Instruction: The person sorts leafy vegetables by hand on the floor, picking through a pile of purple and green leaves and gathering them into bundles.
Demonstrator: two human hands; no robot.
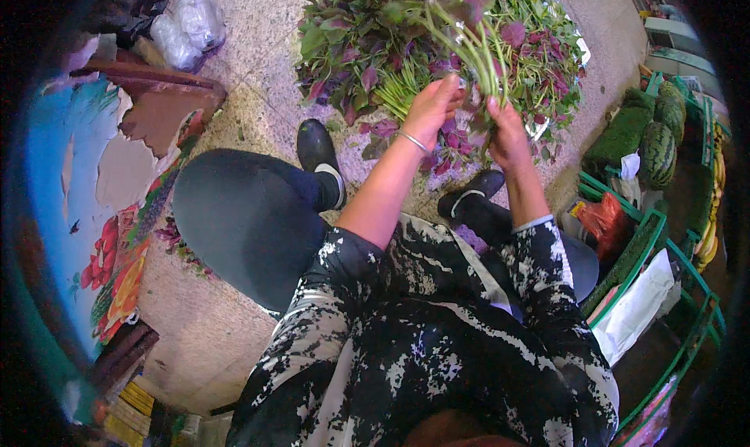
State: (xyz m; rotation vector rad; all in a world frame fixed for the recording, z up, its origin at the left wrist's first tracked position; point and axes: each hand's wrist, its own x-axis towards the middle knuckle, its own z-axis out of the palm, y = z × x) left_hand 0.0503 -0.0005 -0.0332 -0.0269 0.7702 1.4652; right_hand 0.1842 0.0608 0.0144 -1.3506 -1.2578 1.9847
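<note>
My right hand (508, 131) is closed around the lower stems of a small bunch of green-stemmed leafy vegetables (477, 48), whose leafy tops point away from me. Close beside it on the left, my left hand (436, 107), with a metal bangle at the wrist, has its fingers bent near those stems; whether it touches them I cannot tell. Under and beyond both hands lies a large heap of purple and green leafy vegetables (340, 42) on the floor. Cut pale-green stem ends (399, 89) stick out of the heap left of my left hand.
Black shoes (316, 145) stand on the speckled floor. To the right are green metal racks (650, 224) with watermelons (657, 154), bananas (709, 242) and a red plastic bag (603, 218). On the left stand a peeling fruit-printed panel (76, 171) and clear plastic bags (190, 28).
</note>
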